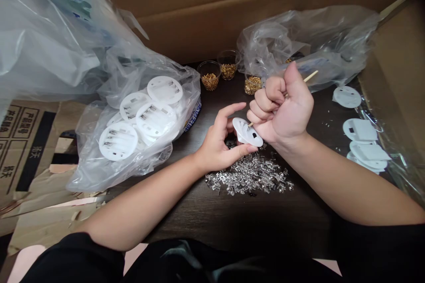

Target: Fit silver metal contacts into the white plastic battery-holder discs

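Observation:
My left hand (221, 139) grips a round white plastic disc (255, 138) by its edge, thumb below and fingers above, tilted over the metal parts. Wrapped in a fist, my right hand (285, 106) holds a thin pale wooden stick (311, 75). The stick's upper end sticks out past the thumb, and its lower end touches the disc's face near a small black square opening. Right below the disc lies a loose heap of small shiny metal pieces (250, 174), partly hidden by my left hand.
On the left, a clear plastic bag (156, 157) holds several white discs (118, 141). Small clear cups (209, 73) of gold-coloured pieces stand at the back. More white discs (360, 130) lie at right beside cardboard walls (199, 22). Another plastic bag (318, 31) sits back right.

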A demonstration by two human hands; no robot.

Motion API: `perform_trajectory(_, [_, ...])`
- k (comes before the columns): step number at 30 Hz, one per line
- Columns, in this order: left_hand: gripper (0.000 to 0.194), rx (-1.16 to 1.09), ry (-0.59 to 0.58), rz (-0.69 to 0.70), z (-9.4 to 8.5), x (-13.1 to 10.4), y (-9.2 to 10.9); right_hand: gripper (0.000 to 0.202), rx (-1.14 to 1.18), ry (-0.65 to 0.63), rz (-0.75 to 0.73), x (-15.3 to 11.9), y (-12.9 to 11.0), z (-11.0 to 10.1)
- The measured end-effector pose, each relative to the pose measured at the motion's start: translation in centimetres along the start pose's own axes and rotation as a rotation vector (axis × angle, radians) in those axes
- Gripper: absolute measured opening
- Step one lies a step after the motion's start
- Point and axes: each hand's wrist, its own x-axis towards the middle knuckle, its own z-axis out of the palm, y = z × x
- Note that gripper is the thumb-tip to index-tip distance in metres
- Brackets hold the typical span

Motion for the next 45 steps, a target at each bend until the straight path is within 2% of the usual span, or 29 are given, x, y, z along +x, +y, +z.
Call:
perform_trajectory(10, [0.081,-0.01,0.015,0.004,0.0,-0.2,0.1,0.073,-0.15,0.015,0.006,0.0,-0.1,-0.3])
perform_trajectory(16, [0.081,0.06,0.013,0.027,-0.1,0.0,0.5,0.073,-0.137,-0.068,-0.07,0.3,-1.0,-0.3])
perform_trajectory(35, [0.082,0.086,-0.018,-0.002,0.1,-0.8,0.0,0.074,-0.268,-0.013,-0.072,-0.1,1.2,-0.2])
perform_trajectory(39, [0.084,0.052,-0.046,-0.009,0.1,-0.6,0.2,0.073,-0.241,-0.018,-0.045,-0.3,1.2,-0.4])
perform_trajectory(45, [0.086,0.045,-0.014,0.005,0.0,-0.2,0.4,0.072,-0.14,-0.077,-0.081,-0.1,-0.2,-0.6])
